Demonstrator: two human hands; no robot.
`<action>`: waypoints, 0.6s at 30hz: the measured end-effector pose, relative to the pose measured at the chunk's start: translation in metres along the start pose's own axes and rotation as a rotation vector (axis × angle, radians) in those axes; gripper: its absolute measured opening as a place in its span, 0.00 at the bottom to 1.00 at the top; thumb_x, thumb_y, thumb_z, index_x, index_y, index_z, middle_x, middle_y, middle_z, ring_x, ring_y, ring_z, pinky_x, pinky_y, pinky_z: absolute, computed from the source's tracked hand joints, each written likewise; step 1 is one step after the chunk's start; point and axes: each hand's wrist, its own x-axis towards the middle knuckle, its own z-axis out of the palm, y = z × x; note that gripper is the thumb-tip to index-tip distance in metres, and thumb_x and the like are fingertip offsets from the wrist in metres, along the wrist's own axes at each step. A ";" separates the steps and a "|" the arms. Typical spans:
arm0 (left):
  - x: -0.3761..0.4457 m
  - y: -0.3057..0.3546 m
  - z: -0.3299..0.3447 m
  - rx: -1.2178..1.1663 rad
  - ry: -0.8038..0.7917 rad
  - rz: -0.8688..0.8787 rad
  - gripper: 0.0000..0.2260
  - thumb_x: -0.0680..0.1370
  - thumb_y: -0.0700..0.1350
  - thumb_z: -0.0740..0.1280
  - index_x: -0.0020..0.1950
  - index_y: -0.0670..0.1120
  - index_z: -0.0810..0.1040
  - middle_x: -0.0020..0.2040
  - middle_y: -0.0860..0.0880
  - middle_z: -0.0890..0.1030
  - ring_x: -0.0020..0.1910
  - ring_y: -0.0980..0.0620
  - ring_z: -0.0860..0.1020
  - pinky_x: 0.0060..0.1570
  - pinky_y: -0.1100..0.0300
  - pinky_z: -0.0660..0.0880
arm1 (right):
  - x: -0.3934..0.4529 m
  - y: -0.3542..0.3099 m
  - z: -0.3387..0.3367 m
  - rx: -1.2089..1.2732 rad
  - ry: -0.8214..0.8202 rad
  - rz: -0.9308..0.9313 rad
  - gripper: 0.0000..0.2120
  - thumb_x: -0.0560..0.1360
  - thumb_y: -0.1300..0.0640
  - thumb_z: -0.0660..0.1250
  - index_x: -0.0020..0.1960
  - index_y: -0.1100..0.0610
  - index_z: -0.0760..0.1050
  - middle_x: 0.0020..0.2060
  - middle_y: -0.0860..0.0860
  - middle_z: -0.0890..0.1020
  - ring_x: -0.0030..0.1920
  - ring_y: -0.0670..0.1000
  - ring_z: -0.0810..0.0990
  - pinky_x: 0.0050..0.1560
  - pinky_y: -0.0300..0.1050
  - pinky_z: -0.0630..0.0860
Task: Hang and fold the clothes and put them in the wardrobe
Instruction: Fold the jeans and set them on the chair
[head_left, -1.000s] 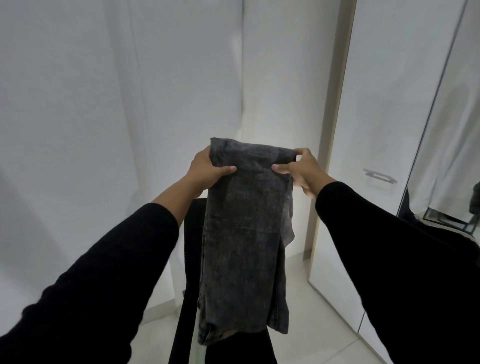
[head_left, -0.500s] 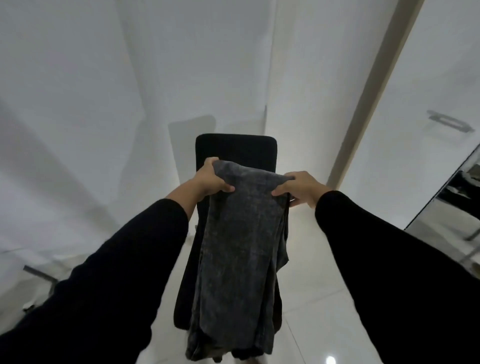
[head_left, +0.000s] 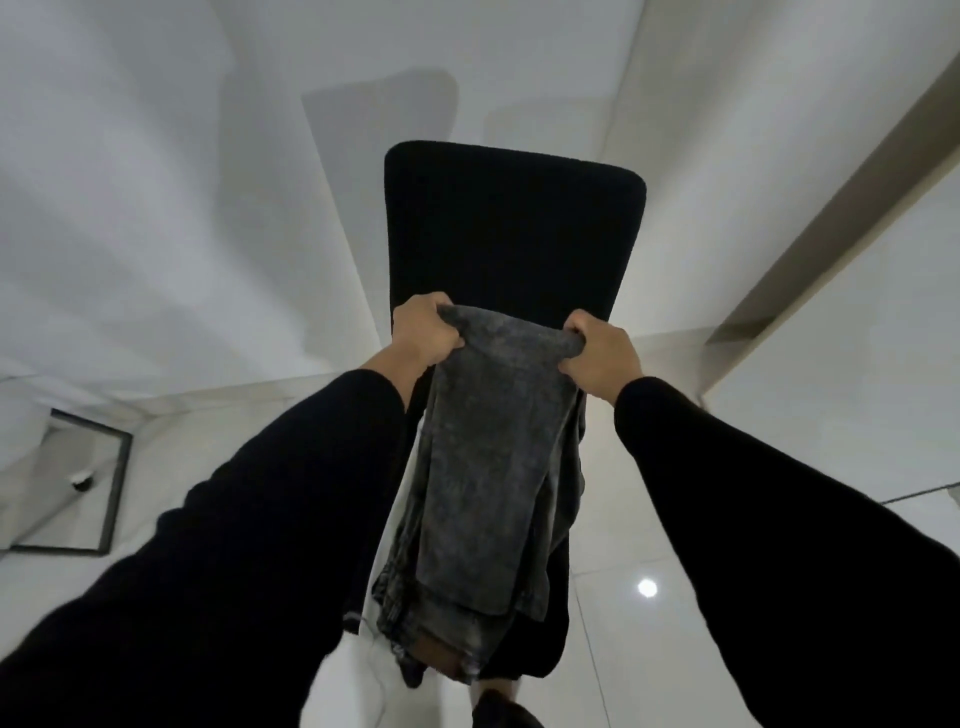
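Jeans (head_left: 498, 457), dark grey and folded lengthwise, hang from your two hands in front of the chair (head_left: 514, 228). Your left hand (head_left: 423, 335) has its fingers curled tight over the left end of the folded top edge, bunching the cloth. Your right hand (head_left: 602, 353) grips the right end the same way, thumb and fingers closed round the fold. Between the hands the top edge stretches nearly level, just below the lower part of the black chair back. From there the jeans fall straight down, the layers slightly offset, and the waistband with a brown patch (head_left: 441, 657) shows at the bottom end. Your black sleeves (head_left: 249, 545) frame the jeans on both sides. Behind the hanging cloth, the chair stands on a glossy white tiled floor (head_left: 623, 623). A dark frame (head_left: 111, 488) lies at the floor's left edge, by the white wall (head_left: 156, 208).
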 end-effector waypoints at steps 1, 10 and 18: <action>0.006 -0.003 0.003 -0.006 0.000 -0.007 0.07 0.73 0.38 0.70 0.43 0.46 0.73 0.38 0.51 0.75 0.42 0.54 0.73 0.46 0.61 0.70 | 0.006 0.002 0.004 -0.016 -0.004 -0.011 0.11 0.72 0.63 0.67 0.47 0.53 0.67 0.43 0.53 0.74 0.43 0.54 0.74 0.42 0.45 0.68; 0.000 -0.037 0.008 0.020 -0.090 -0.103 0.10 0.70 0.40 0.75 0.47 0.45 0.75 0.45 0.49 0.76 0.47 0.51 0.74 0.51 0.59 0.73 | 0.001 0.005 0.025 -0.099 -0.162 -0.085 0.10 0.70 0.62 0.68 0.44 0.54 0.67 0.44 0.53 0.70 0.43 0.54 0.71 0.41 0.43 0.65; -0.090 -0.113 0.023 -0.419 -0.178 -0.410 0.10 0.76 0.31 0.63 0.50 0.46 0.74 0.59 0.42 0.74 0.59 0.42 0.73 0.43 0.52 0.77 | -0.100 0.000 0.085 -0.090 -0.288 -0.097 0.12 0.70 0.64 0.66 0.40 0.51 0.65 0.39 0.50 0.73 0.45 0.57 0.76 0.43 0.42 0.66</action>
